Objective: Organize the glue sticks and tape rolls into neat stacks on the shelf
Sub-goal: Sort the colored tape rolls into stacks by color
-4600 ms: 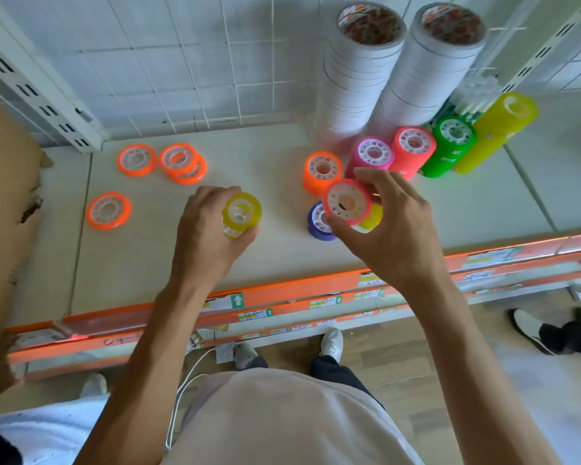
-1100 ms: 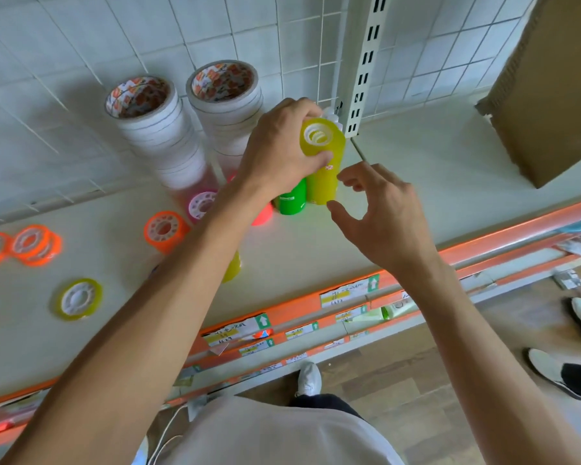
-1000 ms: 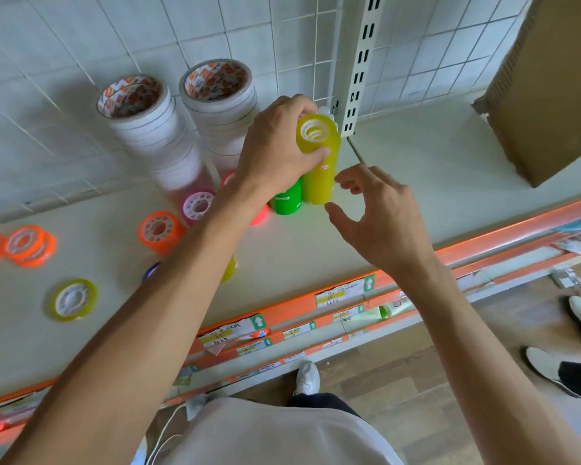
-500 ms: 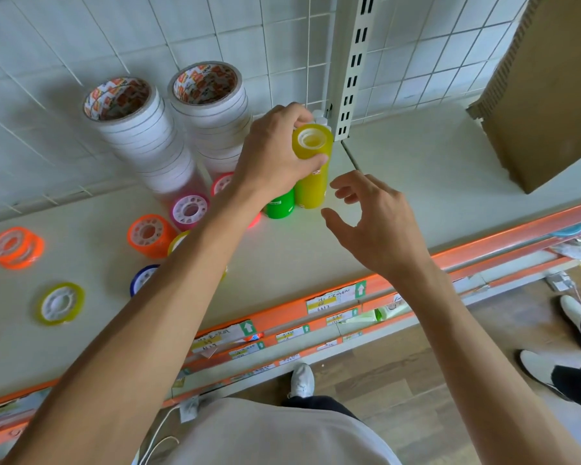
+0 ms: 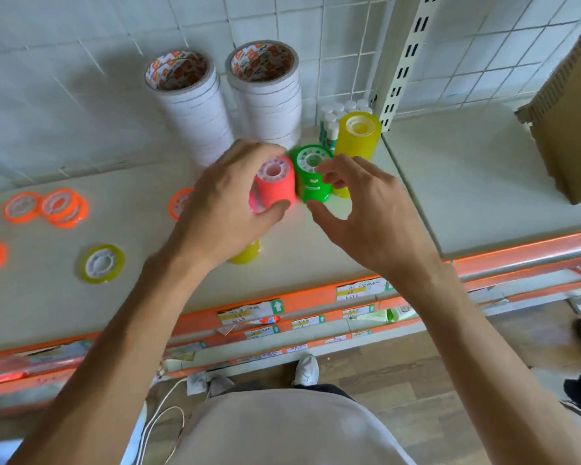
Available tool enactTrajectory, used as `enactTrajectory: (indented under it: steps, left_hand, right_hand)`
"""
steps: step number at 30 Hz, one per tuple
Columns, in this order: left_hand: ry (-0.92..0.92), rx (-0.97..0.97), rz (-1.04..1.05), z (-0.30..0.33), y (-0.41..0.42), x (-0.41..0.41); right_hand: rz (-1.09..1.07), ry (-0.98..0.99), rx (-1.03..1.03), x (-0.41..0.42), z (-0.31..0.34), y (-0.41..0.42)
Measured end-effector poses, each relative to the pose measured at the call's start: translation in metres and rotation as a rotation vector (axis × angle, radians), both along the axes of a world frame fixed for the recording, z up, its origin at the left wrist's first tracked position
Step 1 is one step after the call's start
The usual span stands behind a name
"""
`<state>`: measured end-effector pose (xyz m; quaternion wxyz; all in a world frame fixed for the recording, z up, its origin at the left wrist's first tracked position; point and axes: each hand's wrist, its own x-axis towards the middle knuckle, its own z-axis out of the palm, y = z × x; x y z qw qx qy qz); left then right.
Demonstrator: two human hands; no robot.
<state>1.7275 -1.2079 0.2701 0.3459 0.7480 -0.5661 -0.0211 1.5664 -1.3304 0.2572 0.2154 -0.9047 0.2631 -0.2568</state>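
The left hand [image 5: 228, 209] is wrapped round a stack of pink tape rolls [image 5: 275, 186], thumb in front and fingers behind, while the right hand [image 5: 366, 213] has its fingertips curled against the green stack [image 5: 312, 177] that touches the pink one; whether it truly grips that stack I cannot tell. Just behind the green stack stands a taller yellow stack [image 5: 358, 139] with white-capped glue sticks [image 5: 332, 120] at the wall beside it, and two tall white tape stacks [image 5: 215, 119] further left. Loose orange rolls [image 5: 62, 208] and one yellow roll [image 5: 103, 263] lie flat on the shelf [image 5: 316, 250], well apart to the left.
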Motion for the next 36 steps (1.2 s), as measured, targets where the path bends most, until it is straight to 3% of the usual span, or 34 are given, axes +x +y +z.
enactTrajectory:
  steps: [7, 12, 23, 32, 36]
  left_hand:
    - [0.081, 0.067, 0.387, -0.039, 0.144, 0.029]
    - [0.115, 0.121, 0.486, -0.056, 0.218, 0.053]
    - [0.081, 0.187, 0.524, -0.072, 0.295, 0.138]
    - [0.049, 0.296, 0.72, -0.113, 0.301, 0.228]
    - [0.01, 0.323, 0.761, -0.131, 0.294, 0.243]
  right_hand:
    - [0.326, 0.052, 0.006, 0.089, -0.008, 0.092]
    - [0.5, 0.127, 0.062, 0.145, -0.027, 0.158]
    - [0.343, 0.331, 0.061, 0.228, -0.086, 0.224]
    - [0.174, 0.253, 0.036, 0.234, -0.088, 0.239]
    - [0.107, 0.232, 0.12, 0.234, -0.079, 0.249]
